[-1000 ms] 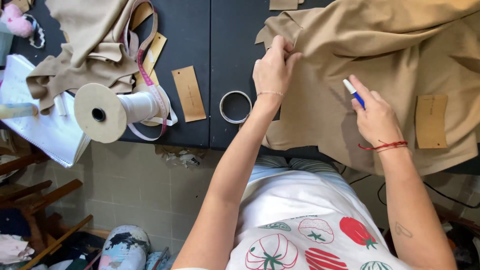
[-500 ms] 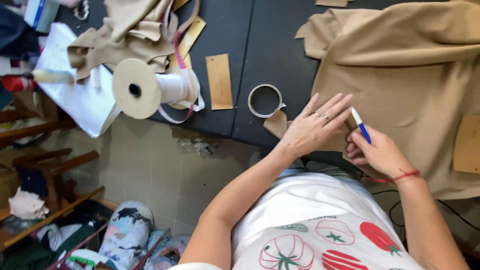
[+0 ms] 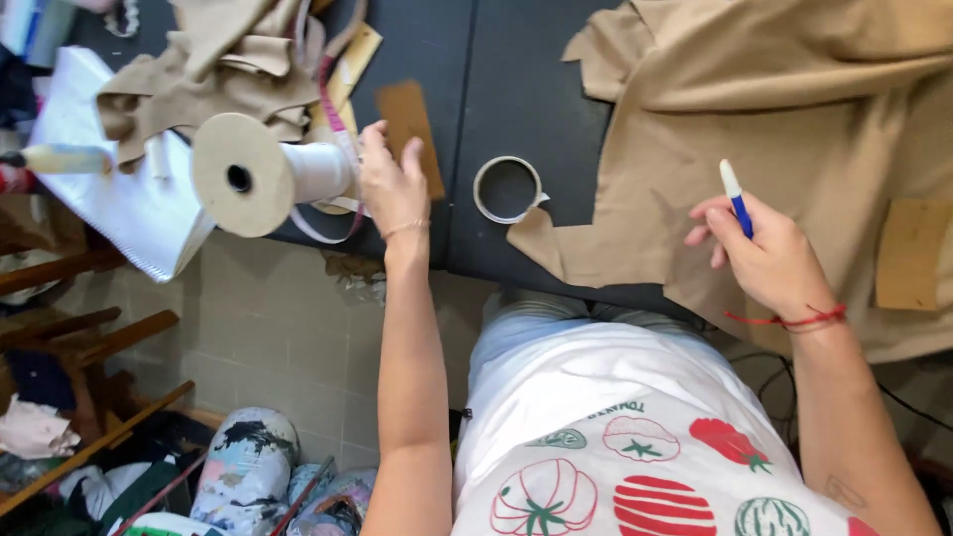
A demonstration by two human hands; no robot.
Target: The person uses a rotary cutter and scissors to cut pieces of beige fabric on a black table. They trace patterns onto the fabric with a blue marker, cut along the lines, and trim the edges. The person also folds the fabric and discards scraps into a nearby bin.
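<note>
Right hand (image 3: pixel 764 260): closed around a blue-and-white marker pen (image 3: pixel 735 197), white tip up and clear of the knuckles, thin red string bracelet (image 3: pixel 786 320) at the wrist.
Under the right hand: large tan sheet of fabric (image 3: pixel 794 109), draped over the near edge of the black tabletop (image 3: pixel 496 79).
Further right of that grip: flat tan cardboard rectangle (image 3: pixel 911 253) lying on the fabric, well apart from the pen.
Left hand (image 3: pixel 392 184): fingers spread and half curled, resting on the lower edge of a brown rectangular cardboard template (image 3: pixel 409 124); whether pinched or only touched, cannot tell.
Right of the left hand: pale ring of tape (image 3: pixel 508 189) flat on the tabletop, just beside a corner of the fabric.
Left of the left hand: big white spool with a tan cardboard end disc (image 3: pixel 260 174), on its side, near the fingers, white tape looping beneath.
Beyond the spool: crumpled heap of tan fabric scraps (image 3: pixel 213 65), with a white sheet of paper (image 3: pixel 129 203) hanging over the table edge.
Below the arms: white shirt with printed tomatoes (image 3: pixel 615 457).
</note>
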